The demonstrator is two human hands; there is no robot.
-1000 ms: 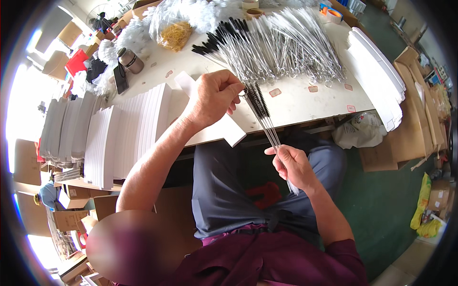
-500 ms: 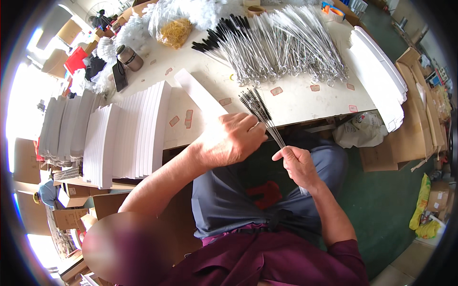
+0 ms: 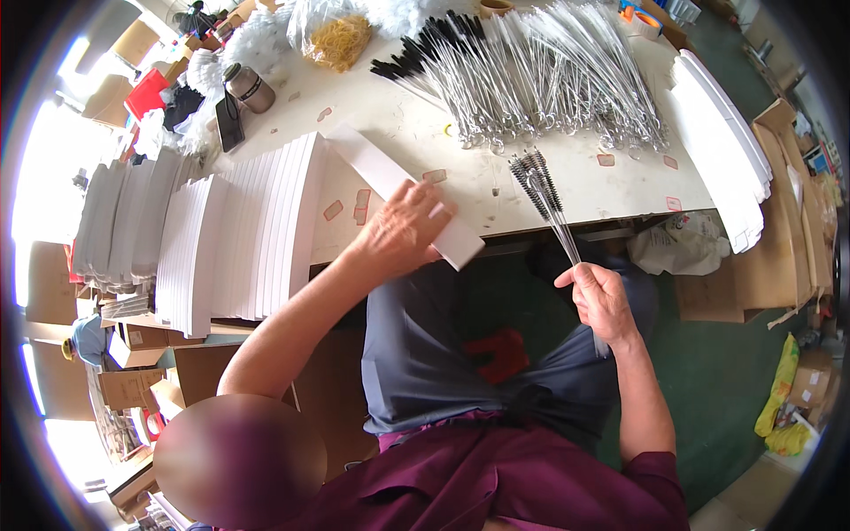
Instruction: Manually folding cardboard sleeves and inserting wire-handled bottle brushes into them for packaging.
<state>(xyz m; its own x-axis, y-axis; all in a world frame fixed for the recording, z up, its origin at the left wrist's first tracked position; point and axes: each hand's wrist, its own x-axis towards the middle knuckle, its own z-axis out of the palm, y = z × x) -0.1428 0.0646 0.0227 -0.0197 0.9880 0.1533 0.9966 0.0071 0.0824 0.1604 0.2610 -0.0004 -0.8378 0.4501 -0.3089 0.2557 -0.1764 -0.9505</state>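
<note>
nearest, the right hand (image 3: 602,301) is over the lap, fingers closed around the wire stems of a small bunch of brushes (image 3: 542,190), whose black bristle heads point up over the table (image 3: 398,124) edge; there look to be four or five in the bunch, though the wires overlap too much to count surely. the left hand (image 3: 403,232) lies at the table's front edge, fingers pressed flat and slightly spread on one long white card (image 3: 398,190) that runs diagonally across the top. as a judgement, one bunch is gathered and one card is drawn out from the stack, but the two are apart, so the joining of brushes and card is not yet done. to the left stands the stack (image 3: 239,230) of white cards on edge, dozens at least, in several rows. farther back lies the big pile (image 3: 549,75) of loose brushes, far too many to count, so most of the work seems left. at the right edge is a second heap (image 3: 722,133) of white cards. at the far end sit one bag (image 3: 336,40) of rubber bands, one metal flask (image 3: 248,87), one black phone (image 3: 229,124) and a tape roll (image 3: 639,18).
</note>
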